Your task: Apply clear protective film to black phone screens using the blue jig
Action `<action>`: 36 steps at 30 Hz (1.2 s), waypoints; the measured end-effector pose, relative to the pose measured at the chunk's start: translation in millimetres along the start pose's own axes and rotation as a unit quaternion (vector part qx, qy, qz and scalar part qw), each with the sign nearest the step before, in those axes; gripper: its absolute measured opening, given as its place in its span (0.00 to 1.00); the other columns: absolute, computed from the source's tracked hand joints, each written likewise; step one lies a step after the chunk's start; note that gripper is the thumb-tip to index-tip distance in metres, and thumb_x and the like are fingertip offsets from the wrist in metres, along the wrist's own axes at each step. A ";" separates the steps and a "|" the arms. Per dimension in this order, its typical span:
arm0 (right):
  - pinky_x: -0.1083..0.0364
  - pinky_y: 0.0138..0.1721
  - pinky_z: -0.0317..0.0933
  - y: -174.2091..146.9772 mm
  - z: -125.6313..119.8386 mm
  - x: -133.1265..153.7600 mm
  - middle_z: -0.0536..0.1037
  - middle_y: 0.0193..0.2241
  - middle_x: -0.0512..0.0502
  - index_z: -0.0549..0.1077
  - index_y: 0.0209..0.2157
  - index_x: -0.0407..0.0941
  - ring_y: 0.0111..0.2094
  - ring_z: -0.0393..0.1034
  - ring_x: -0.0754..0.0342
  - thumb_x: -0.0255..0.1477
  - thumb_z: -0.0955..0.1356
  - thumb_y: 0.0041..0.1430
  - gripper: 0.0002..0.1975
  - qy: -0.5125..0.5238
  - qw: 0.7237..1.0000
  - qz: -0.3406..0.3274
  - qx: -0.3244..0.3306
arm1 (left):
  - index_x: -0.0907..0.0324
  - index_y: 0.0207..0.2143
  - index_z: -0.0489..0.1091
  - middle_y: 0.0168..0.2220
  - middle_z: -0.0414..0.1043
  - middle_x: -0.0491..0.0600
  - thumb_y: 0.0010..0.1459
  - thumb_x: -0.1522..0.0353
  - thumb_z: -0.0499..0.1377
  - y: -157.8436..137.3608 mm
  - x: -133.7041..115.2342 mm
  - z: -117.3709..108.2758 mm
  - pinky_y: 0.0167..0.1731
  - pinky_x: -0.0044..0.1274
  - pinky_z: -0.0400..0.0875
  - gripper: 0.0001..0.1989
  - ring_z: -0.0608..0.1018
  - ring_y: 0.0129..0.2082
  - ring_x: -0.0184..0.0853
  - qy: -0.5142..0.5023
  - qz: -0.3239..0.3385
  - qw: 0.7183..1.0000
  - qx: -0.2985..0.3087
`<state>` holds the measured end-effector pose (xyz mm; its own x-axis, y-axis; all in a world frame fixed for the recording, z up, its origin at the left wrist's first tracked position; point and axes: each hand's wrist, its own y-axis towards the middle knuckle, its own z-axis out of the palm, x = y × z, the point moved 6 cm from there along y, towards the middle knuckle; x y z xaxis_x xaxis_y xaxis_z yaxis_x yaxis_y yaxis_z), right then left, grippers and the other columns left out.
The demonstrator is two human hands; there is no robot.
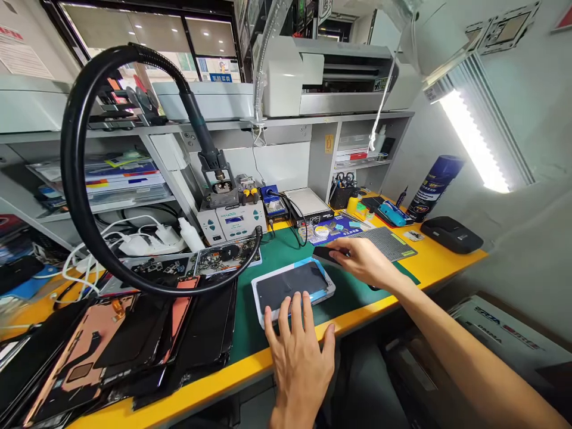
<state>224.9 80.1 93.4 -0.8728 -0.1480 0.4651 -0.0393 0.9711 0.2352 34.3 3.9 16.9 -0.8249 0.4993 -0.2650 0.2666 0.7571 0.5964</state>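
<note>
A white tray [256, 298] lies on the green mat [243, 336], with a dark phone-sized panel [290, 286] in it and blue strips along its right end. Over the tray's front edge, my left hand [299, 351] has its fingers spread, fingertips at or just above the panel; whether they touch it I cannot tell. My right hand [364, 259] pinches a flat black piece [325, 256] between thumb and fingers, near the tray's far right corner. The fingers partly cover that piece, and its exact kind does not show.
Several phone screens [201, 333] are stacked at left. A black hose [74, 143] arches above them near a hot-air station [236, 221]. Behind the right hand lies a perforated metal plate [388, 243]. A spray can [433, 187] and black case [451, 233] stand at right.
</note>
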 end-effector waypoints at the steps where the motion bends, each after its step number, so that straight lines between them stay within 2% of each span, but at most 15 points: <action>1: 0.56 0.40 0.66 10.9 -1.3 -4.7 0.83 0.41 0.47 0.80 0.47 0.46 0.41 0.77 0.48 0.31 0.65 0.66 0.14 0.053 0.998 -0.010 0.023 | 0.63 0.61 0.68 0.57 0.72 0.55 0.65 0.54 0.56 0.0 -0.3 -0.3 0.65 0.50 0.47 0.29 0.69 0.58 0.50 0.001 0.001 1.000 0.000; 3: 0.55 0.45 0.66 30.3 5.0 -5.9 0.82 0.45 0.46 0.80 0.48 0.45 0.45 0.76 0.47 0.33 0.65 0.66 0.15 0.144 0.984 -0.054 0.084 | 0.64 0.60 0.68 0.57 0.73 0.56 0.65 0.56 0.55 0.1 -1.2 -0.8 0.65 0.50 0.48 0.28 0.70 0.57 0.50 0.007 0.008 1.000 0.000; 5: 0.55 0.45 0.67 44.5 18.8 -1.9 0.82 0.45 0.45 0.80 0.49 0.43 0.45 0.76 0.47 0.34 0.65 0.66 0.16 0.201 0.963 -0.095 0.152 | 0.64 0.60 0.68 0.57 0.73 0.56 0.65 0.57 0.55 0.6 -1.4 -1.7 0.64 0.51 0.50 0.27 0.70 0.57 0.50 0.012 0.011 1.000 -0.003; 9: 0.58 0.39 0.66 53.5 41.2 3.6 0.82 0.41 0.43 0.80 0.49 0.39 0.39 0.75 0.51 0.34 0.66 0.65 0.18 0.201 0.937 -0.133 0.253 | 0.65 0.59 0.69 0.56 0.74 0.57 0.64 0.58 0.55 2.4 -2.0 -3.1 0.63 0.51 0.51 0.26 0.70 0.56 0.51 0.014 0.014 1.000 -0.011; 13: 0.60 0.39 0.65 42.3 43.5 4.8 0.82 0.42 0.44 0.80 0.49 0.40 0.39 0.75 0.53 0.33 0.67 0.65 0.16 0.191 0.908 -0.145 0.344 | 0.64 0.58 0.70 0.55 0.74 0.56 0.64 0.59 0.56 3.3 -2.9 -3.6 0.64 0.50 0.51 0.25 0.71 0.56 0.50 0.012 0.018 1.000 -0.014; 17: 0.60 0.38 0.66 43.2 35.5 0.7 0.82 0.41 0.44 0.80 0.49 0.40 0.39 0.75 0.53 0.33 0.67 0.66 0.16 0.211 0.921 -0.125 0.303 | 0.65 0.58 0.70 0.55 0.74 0.58 0.63 0.58 0.56 3.0 -3.0 -4.2 0.63 0.51 0.52 0.26 0.71 0.56 0.51 0.011 0.015 1.000 -0.019; 21: 0.60 0.39 0.65 40.6 39.3 1.4 0.82 0.42 0.45 0.80 0.49 0.41 0.39 0.75 0.53 0.30 0.67 0.64 0.15 0.180 0.919 -0.140 0.320 | 0.65 0.57 0.71 0.55 0.74 0.58 0.64 0.58 0.56 3.0 -3.9 -4.3 0.63 0.51 0.52 0.26 0.71 0.56 0.52 0.009 0.017 1.000 -0.018; 24: 0.60 0.38 0.64 37.1 35.9 4.0 0.82 0.42 0.44 0.80 0.49 0.41 0.39 0.75 0.53 0.29 0.66 0.65 0.16 0.163 0.930 -0.138 0.297 | 0.65 0.58 0.71 0.55 0.74 0.58 0.64 0.58 0.55 2.9 -3.5 -3.3 0.63 0.52 0.52 0.26 0.71 0.56 0.52 0.013 0.018 1.000 -0.018; 28: 0.58 0.42 0.64 18.8 19.9 -2.9 0.82 0.43 0.46 0.81 0.47 0.43 0.41 0.75 0.52 0.29 0.66 0.63 0.14 0.186 0.915 -0.133 0.332 | 0.64 0.58 0.71 0.54 0.74 0.59 0.64 0.57 0.55 1.8 -2.9 -0.3 0.63 0.52 0.52 0.27 0.72 0.55 0.52 0.020 0.023 0.999 -0.021; 30: 0.57 0.43 0.64 14.6 -4.2 -30.9 0.82 0.43 0.46 0.82 0.46 0.43 0.41 0.74 0.52 0.31 0.68 0.62 0.14 0.222 0.935 -0.059 0.270 | 0.65 0.58 0.70 0.54 0.75 0.59 0.64 0.57 0.55 1.1 -2.0 0.8 0.63 0.52 0.51 0.27 0.71 0.56 0.53 0.022 0.020 0.999 -0.026; 32: 0.57 0.42 0.65 10.1 -38.4 -82.3 0.82 0.42 0.46 0.82 0.43 0.43 0.41 0.74 0.51 0.32 0.71 0.57 0.13 0.232 0.961 0.087 0.124 | 0.65 0.58 0.70 0.54 0.74 0.60 0.64 0.58 0.55 0.1 -1.6 1.9 0.63 0.53 0.51 0.27 0.71 0.56 0.53 0.027 0.025 0.999 -0.031; 33: 0.57 0.41 0.65 3.4 -57.0 -113.8 0.82 0.41 0.46 0.83 0.41 0.43 0.40 0.74 0.51 0.31 0.73 0.54 0.13 0.226 0.956 0.182 0.033 | 0.65 0.59 0.69 0.54 0.74 0.60 0.64 0.58 0.55 -0.4 -1.7 2.8 0.63 0.53 0.51 0.27 0.71 0.56 0.53 0.031 0.032 0.999 -0.031; 34: 0.57 0.40 0.65 -4.7 -72.1 -139.7 0.82 0.40 0.44 0.83 0.42 0.42 0.39 0.74 0.51 0.30 0.72 0.54 0.14 0.208 0.949 0.236 -0.027 | 0.65 0.60 0.69 0.55 0.73 0.60 0.63 0.59 0.56 -1.1 -2.0 3.8 0.63 0.53 0.51 0.27 0.71 0.56 0.54 0.036 0.043 0.998 -0.031; 36: 0.55 0.35 0.66 -21.8 -92.8 -182.8 0.82 0.36 0.39 0.82 0.41 0.38 0.35 0.74 0.50 0.27 0.70 0.54 0.13 0.175 0.928 0.313 -0.103 | 0.65 0.61 0.67 0.55 0.73 0.61 0.62 0.61 0.57 -2.2 -1.6 5.9 0.62 0.54 0.52 0.28 0.70 0.56 0.54 0.045 0.058 0.997 -0.031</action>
<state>430.5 68.5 82.5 -0.4800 0.3471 0.8057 0.5475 0.8361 -0.0340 38.0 3.9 11.5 -0.8329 0.5394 -0.1238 0.3334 0.6676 0.6656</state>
